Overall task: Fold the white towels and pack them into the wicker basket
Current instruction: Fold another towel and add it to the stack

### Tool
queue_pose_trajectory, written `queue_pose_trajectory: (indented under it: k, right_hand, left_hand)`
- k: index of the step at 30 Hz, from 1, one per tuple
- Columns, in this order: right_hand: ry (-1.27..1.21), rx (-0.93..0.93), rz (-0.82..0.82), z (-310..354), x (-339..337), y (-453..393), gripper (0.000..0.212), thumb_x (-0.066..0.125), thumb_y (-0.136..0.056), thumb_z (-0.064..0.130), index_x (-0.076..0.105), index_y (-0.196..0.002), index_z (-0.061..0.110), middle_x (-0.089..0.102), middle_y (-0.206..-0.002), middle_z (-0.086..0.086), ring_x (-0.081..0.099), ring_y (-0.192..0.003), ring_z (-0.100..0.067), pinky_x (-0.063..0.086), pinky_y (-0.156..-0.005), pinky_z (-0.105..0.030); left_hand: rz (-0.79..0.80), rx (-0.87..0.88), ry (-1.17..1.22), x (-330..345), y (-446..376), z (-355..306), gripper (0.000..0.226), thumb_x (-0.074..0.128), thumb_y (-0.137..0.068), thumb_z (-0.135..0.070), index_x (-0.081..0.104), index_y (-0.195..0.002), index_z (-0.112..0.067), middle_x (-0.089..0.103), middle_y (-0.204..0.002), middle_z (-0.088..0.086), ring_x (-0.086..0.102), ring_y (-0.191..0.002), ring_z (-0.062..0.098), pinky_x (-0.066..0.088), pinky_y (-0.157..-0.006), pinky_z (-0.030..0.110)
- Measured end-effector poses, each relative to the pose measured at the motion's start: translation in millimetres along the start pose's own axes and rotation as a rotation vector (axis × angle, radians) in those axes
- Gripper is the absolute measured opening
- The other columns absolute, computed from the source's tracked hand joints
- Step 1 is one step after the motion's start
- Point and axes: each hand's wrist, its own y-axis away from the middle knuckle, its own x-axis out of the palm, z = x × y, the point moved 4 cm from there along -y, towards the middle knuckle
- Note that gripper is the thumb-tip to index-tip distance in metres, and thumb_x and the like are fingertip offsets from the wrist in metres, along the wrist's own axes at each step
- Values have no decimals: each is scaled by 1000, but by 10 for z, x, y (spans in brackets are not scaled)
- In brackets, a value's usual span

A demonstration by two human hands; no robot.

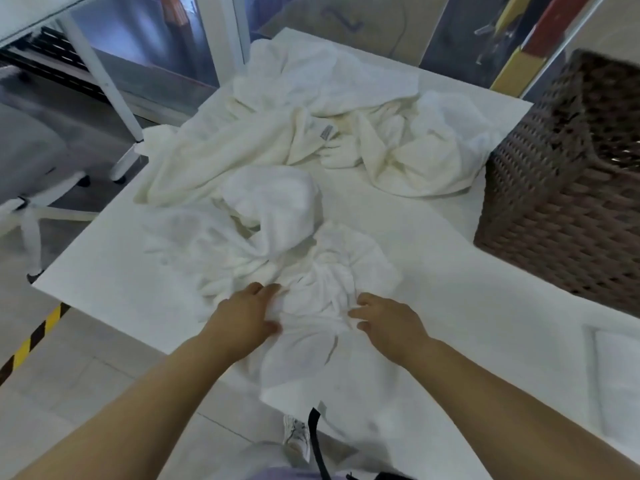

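While you stand at the big white bench (398, 216), both your hands are down on the near towel (294, 271). It lies bunched up at the near edge of the bench, and part of it hangs over that edge toward you. Your left hand (242, 317) has its fingers (266, 289) curled into the folds and seems to grip the cloth. Your right hand (388, 320) has bent fingers on the cloth too, but I cannot tell if it grips or just presses.

Here is what could go wrong. The towel is twisted in the middle, so if you pull both sides hard, the knot may get tighter and not open flat. The hanging part could also drag the whole towel off onto the floor (86, 375).

More towels (311, 116) lie in a messy pile at the far side of the bench, apart from your hands. The basket (561, 202) stands on the right of the bench, and I cannot see any towel inside it yet.

The floor has pale tiles and a yellow and black stripe (31, 341) on the left. A grey chair (31, 157) on wheels stands there too.
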Motion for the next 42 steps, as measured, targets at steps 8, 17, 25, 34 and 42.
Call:
queue_pose_trajectory:
  k: [8,17,25,34,42]
  right_hand:
    - [-234,580,-151,-757,-114,641,28,53,-89,11,67,-111,21,65,-115,2,62,-103,-22,49,-87,-29]
    - [-521,743,-147,-1084,-321,1088,15,62,-89,19,60,-104,20,59,-97,0,56,-84,-18,40,-60,-23]
    - [-461,767,-358,-1232,-893,1235,19,53,-94,22,53,-75,18,54,-75,2,48,-65,-13,33,-52,-25]
    - [-728,892,-751,-1348,-1092,1127,50,57,-93,27,42,-137,10,51,-128,-7,54,-113,-27,42,-84,-30]
    - [-739,945,-126,-1103,-103,1117,68,69,-85,34,37,-136,2,46,-135,-15,52,-117,-31,44,-87,-31]
  left_hand:
    - [49,249,-6,180,-212,-603,43,56,-91,-41,50,-131,-27,51,-123,-4,54,-109,18,44,-86,29]
    - [149,294,-23,366,-436,-960,23,51,-95,-28,60,-113,-16,41,-103,-3,55,-98,19,39,-78,24]
    - [30,293,326,4,-508,-1141,13,43,-98,-38,45,-91,-27,54,-65,2,52,-60,16,41,-60,29]
    - [-10,280,509,-399,-617,-1409,25,46,-96,-41,58,-86,-21,65,-77,0,56,-68,11,36,-57,9]
    - [371,181,195,241,-622,-1109,17,48,-93,-21,52,-106,-31,61,-103,2,59,-81,17,48,-70,26]
